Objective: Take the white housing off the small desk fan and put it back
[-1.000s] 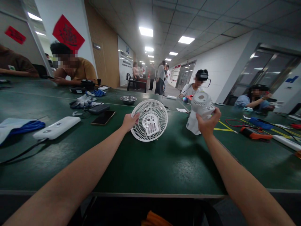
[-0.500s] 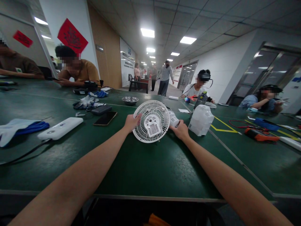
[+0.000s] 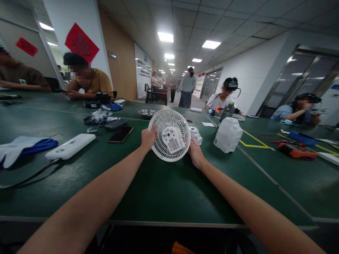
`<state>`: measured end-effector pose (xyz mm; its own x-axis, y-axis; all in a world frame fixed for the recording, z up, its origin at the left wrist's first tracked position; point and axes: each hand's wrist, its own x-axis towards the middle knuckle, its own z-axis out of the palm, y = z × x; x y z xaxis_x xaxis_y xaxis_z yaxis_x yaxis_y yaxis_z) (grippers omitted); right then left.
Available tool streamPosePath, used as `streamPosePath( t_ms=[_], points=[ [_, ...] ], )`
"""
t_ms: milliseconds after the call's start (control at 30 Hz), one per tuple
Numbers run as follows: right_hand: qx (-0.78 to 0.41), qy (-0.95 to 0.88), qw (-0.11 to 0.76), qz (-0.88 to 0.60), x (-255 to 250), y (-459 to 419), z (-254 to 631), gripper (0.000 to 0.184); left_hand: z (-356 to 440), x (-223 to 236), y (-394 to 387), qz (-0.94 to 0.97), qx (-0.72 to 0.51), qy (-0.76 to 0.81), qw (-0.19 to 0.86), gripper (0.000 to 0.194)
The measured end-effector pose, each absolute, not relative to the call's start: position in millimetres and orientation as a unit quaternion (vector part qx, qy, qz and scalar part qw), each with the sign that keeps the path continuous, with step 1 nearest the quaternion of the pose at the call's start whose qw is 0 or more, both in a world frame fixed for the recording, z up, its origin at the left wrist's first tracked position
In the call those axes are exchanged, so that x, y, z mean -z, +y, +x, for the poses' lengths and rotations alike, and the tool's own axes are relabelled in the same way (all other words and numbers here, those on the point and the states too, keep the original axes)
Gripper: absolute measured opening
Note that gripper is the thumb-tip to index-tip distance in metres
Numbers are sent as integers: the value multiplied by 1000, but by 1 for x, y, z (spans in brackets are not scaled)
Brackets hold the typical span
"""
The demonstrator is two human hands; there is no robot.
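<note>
A round white fan grille [image 3: 161, 148] with a motor cover at its centre stands raised in front of me, its slotted back toward me. My left hand [image 3: 148, 138] is closed on its left rim, thumb over the front. At the lower right rim, my right hand [image 3: 196, 154] is closed, its fingertips partly hidden behind the edge. Just behind that hand, a small white vented housing [image 3: 195, 134] rests on the table, partly covered by the grille. Farther right stands a translucent white plastic housing [image 3: 228, 135], touched by neither hand.
On the green table [image 3: 164, 197] lie a phone [image 3: 120, 134], a white power bank [image 3: 71, 146] with a cable, gloves [image 3: 29, 146] and a metal bowl [image 3: 146, 113]. An orange multimeter [image 3: 298, 150] is at the right. Several people sit around the table.
My right hand carried the small vented housing from the right, set it behind the grille, released it and moved to the grille's rim. The translucent housing stays on the right.
</note>
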<state>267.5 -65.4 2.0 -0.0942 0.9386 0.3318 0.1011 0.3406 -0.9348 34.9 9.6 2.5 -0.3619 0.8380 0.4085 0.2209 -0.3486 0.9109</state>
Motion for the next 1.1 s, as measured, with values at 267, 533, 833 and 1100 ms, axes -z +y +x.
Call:
streamPosePath(
  t_ms=[267, 533, 833, 1100],
  points=[
    [-560, -529, 551, -321, -7, -80, 247, 42, 55, -8, 1, 529, -643, 486, 265, 56],
    [-256, -649, 583, -418, -20, -73, 290, 37, 22, -4, 1, 477, -471, 376, 640, 93],
    [-41, -801, 416, -429, -20, -74, 289, 54, 20, -21, -12, 456, -372, 368, 720, 63],
    [-27, -831, 396, -390, -24, -56, 309, 37, 25, -10, 5, 402, -386, 400, 728, 19]
  ],
)
